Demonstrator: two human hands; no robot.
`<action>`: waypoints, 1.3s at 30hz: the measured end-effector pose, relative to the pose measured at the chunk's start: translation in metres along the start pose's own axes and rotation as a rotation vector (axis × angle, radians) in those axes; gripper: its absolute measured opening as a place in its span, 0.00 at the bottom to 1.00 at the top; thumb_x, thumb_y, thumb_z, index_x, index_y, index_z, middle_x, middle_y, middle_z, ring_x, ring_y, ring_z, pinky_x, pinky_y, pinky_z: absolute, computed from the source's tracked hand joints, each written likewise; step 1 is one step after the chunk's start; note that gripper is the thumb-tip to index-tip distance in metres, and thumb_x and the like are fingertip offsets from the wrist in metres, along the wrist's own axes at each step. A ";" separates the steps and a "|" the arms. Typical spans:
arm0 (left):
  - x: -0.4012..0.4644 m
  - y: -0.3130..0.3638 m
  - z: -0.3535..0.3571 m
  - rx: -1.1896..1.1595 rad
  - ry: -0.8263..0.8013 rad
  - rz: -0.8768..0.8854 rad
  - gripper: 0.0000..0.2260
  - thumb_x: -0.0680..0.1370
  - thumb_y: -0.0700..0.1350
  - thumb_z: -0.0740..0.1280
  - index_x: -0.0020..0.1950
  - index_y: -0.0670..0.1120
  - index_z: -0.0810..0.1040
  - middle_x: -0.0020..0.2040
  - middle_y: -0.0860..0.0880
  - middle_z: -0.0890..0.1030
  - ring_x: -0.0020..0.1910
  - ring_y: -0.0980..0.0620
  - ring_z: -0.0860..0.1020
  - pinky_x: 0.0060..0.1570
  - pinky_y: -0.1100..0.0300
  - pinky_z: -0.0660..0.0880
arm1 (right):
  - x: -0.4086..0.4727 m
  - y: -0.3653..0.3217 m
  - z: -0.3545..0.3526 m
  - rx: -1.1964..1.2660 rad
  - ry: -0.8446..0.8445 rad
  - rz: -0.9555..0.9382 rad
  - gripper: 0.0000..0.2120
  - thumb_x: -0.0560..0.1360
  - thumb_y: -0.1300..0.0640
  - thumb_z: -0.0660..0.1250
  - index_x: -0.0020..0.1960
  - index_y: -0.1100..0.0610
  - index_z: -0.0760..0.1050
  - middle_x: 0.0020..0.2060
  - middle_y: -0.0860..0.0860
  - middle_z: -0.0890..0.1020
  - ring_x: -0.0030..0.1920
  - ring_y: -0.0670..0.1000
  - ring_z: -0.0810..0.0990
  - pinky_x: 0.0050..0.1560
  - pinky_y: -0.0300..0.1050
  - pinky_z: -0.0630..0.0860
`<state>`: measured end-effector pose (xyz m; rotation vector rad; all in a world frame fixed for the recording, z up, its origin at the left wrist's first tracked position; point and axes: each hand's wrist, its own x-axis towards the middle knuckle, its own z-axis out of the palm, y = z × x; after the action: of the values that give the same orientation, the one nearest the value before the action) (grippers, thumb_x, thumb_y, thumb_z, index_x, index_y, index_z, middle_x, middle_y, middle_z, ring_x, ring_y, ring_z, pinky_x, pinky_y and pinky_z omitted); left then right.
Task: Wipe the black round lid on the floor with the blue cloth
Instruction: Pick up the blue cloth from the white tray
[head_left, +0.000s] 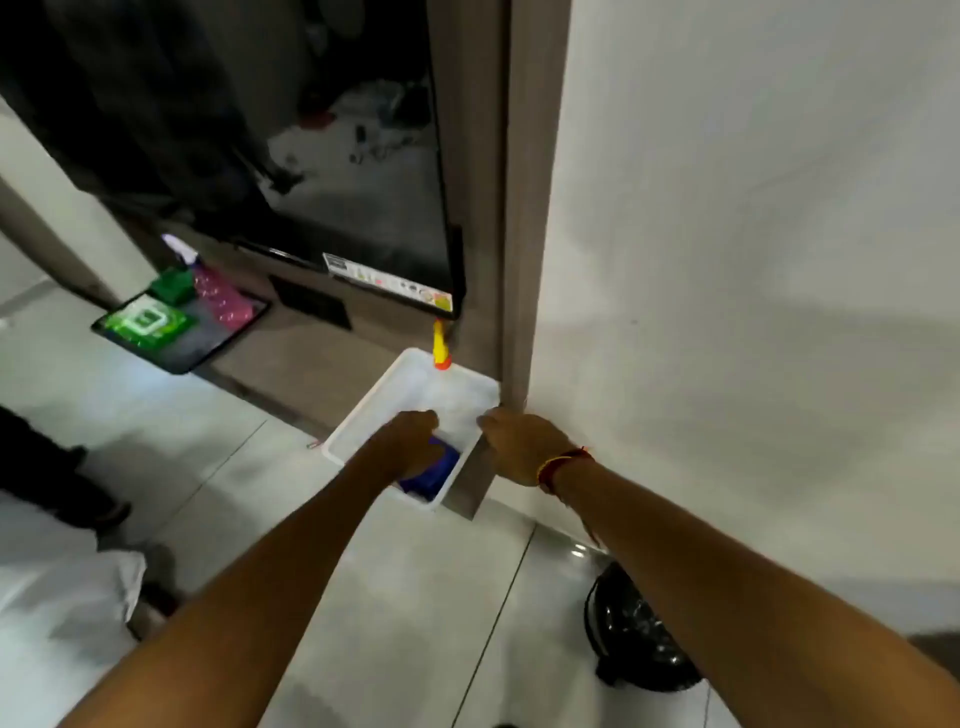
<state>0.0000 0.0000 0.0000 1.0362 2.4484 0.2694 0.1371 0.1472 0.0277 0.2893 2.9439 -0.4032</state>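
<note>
The blue cloth (434, 475) lies crumpled in the near corner of a white plastic tray (363, 410) on the floor. My left hand (410, 439) reaches into the tray with its fingers curled down onto the cloth. My right hand (519, 441) rests on the tray's right rim, fingers bent over the edge; a red and yellow thread circles its wrist. The black round lid (631, 631), glossy, lies on the floor tiles at the lower right, partly hidden under my right forearm.
A yellow and orange spray bottle (440, 345) stands at the tray's far end. A dark tray (182, 325) with green and pink packets sits to the left below a black screen (311, 156). A white wall rises on the right. White cloth and dark shapes lie at the left edge.
</note>
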 end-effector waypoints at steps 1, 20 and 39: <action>0.009 -0.021 0.008 -0.016 -0.012 -0.063 0.18 0.79 0.46 0.66 0.66 0.40 0.75 0.65 0.40 0.79 0.65 0.40 0.76 0.66 0.50 0.71 | 0.016 -0.006 0.017 0.011 -0.052 -0.019 0.20 0.81 0.52 0.62 0.70 0.59 0.70 0.69 0.58 0.75 0.67 0.60 0.75 0.69 0.53 0.72; 0.110 -0.094 0.097 -0.376 0.053 -0.643 0.28 0.76 0.53 0.70 0.70 0.41 0.69 0.67 0.36 0.72 0.67 0.35 0.72 0.64 0.43 0.73 | 0.089 0.015 0.134 0.189 -0.205 -0.096 0.28 0.84 0.56 0.58 0.80 0.62 0.53 0.80 0.57 0.56 0.81 0.57 0.52 0.79 0.51 0.53; 0.053 0.193 0.266 -1.170 0.008 -0.042 0.13 0.78 0.48 0.70 0.60 0.47 0.72 0.53 0.51 0.81 0.50 0.55 0.81 0.43 0.67 0.79 | -0.133 0.187 0.227 0.426 0.324 0.412 0.38 0.77 0.52 0.70 0.79 0.57 0.54 0.77 0.57 0.64 0.76 0.57 0.66 0.74 0.56 0.70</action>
<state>0.2186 0.1726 -0.1826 0.4243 1.7622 1.4434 0.3348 0.2383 -0.2109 1.0825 2.9469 -0.9949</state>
